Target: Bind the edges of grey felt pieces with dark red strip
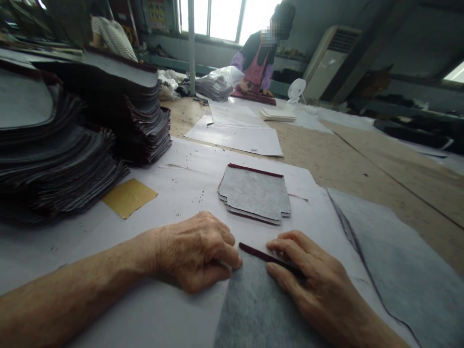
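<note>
Grey fabric with a soft, fibrous face makes up the work piece [259,295], which lies on white paper [155,309] beneath the hands and carries a maroon edge strip [253,251] along its far end. The right hand [319,275] rests over that strip, thumb on the near side and fingers on the far side, their tips apart; whether it pinches the strip deeper in the palm I cannot tell. The left hand [203,251] is curled, its fingertips beside the piece's far left corner, and I cannot tell if they hold any of it.

Just beyond the hands sits a small pile of notched grey pieces [255,193], also edged in maroon. Right of the right hand, a larger grey sheet [406,256] spreads over the table [366,164]. A yellow square [129,197] lies beyond the left forearm, near two tall stacks of dark-edged material [54,164]. Farther off are white sheets [239,133], a bagged bundle [219,82], a small white fan [296,90] and a person in a pink apron [255,65], whose hands seem, as far as the distance shows, to touch something maroon.
</note>
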A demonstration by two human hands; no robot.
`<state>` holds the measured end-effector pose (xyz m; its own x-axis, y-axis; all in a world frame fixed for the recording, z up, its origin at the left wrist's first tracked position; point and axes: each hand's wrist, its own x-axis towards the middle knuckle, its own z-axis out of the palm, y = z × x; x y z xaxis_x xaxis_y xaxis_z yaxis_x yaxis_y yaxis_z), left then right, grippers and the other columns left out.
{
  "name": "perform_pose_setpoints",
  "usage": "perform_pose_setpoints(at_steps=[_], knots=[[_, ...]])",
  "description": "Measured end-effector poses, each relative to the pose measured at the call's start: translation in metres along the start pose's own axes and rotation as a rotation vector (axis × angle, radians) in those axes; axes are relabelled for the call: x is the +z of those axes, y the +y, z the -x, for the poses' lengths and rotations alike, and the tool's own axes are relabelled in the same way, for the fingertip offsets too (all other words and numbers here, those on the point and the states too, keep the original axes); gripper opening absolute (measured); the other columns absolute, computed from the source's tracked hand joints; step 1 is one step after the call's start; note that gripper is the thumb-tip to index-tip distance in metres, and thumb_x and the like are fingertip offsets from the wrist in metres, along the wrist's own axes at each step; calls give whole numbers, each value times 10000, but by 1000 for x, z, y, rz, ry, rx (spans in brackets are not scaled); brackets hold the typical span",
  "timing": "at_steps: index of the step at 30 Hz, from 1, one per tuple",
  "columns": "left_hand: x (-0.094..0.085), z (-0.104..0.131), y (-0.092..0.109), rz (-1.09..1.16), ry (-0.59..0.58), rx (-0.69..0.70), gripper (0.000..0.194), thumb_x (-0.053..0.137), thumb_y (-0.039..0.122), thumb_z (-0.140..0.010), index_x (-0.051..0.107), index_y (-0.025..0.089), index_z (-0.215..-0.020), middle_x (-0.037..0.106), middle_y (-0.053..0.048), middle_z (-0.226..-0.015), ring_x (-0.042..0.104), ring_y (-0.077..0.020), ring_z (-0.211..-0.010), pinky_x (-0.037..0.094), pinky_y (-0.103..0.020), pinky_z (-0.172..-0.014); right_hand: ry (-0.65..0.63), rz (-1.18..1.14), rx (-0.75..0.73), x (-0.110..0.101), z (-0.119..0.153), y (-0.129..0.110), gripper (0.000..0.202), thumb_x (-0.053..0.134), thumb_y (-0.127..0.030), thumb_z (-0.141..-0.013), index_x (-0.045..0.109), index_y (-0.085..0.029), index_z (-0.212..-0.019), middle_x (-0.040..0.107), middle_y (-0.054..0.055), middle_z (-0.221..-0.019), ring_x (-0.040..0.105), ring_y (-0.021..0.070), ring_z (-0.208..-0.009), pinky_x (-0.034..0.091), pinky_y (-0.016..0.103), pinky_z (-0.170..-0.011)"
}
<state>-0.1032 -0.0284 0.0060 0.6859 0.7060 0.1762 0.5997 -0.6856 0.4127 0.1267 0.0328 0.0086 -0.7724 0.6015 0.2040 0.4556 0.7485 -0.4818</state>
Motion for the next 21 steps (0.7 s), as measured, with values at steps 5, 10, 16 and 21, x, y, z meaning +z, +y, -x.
perform_pose_setpoints(at_steps=[5,10,16,21], knots=[[0,-2,-3,269,140,-71,168,569,151,-699,646,150,-849,511,1,-676,469,-98,-611,393,-233,-584,-133,74,220,-1,-4,-9,37,530,-163,-758,500,-183,-767,531,3,-767,496,144,-713,387,299,-635],[2,-12,-2,392,402,-296,218,586,280,-777,649,121,-912,563,-31,-784,492,-95,-656,413,-230,-613,-104,15,248,-3,-7,-13,107,527,-122,-729,445,-178,-691,519,-10,-712,474,125,-666,351,267,-605],[12,-20,5,346,266,-225,181,507,216,-834,668,140,-797,581,-12,-702,524,-85,-645,391,-217,-620,-35,-78,188,-3,-4,-19,101,479,-97,-742,435,-176,-697,526,-17,-674,479,118,-627,345,256,-587],[19,-18,6,193,463,-187,147,499,150,-759,607,129,-662,558,-11,-621,498,-95,-593,376,-245,-620,-63,-82,83,7,-13,-24,138,451,-129,-806,548,-175,-893,580,6,-781,534,124,-717,383,247,-663]])
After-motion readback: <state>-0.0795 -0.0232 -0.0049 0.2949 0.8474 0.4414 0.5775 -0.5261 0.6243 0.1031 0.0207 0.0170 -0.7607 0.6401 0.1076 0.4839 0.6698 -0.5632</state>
